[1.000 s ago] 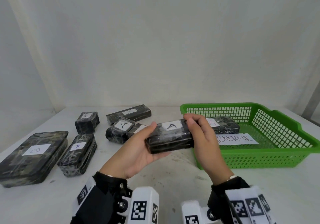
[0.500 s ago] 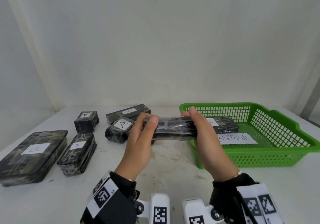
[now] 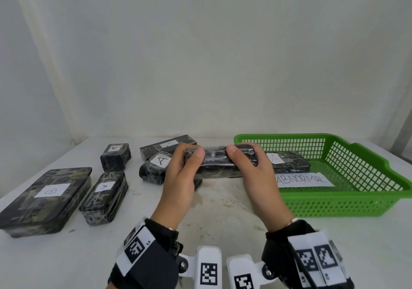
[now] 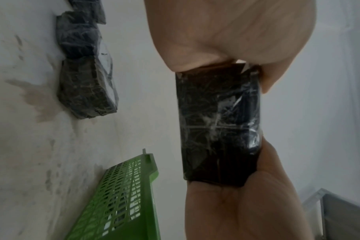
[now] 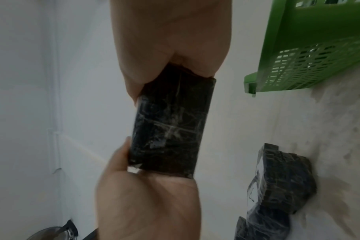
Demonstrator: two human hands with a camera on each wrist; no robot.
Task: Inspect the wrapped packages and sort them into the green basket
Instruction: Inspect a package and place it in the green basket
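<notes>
Held package is lying level above the desk, long axis running left to right, a narrow edge facing the camera, just left of the green basket. Left hand is gripping its left end, right hand its right end, fingers curled over the top, thumbs on the near side. Basket is holding one long package marked A and an ABNORMAL label. Left of the hands, five more packages are sitting on the desk; the nearest one is partly hidden behind the left hand. Wrapping is looking black, glossy, wrinkled film; shapes are boxy. Basket is perforated plastic.
</notes>
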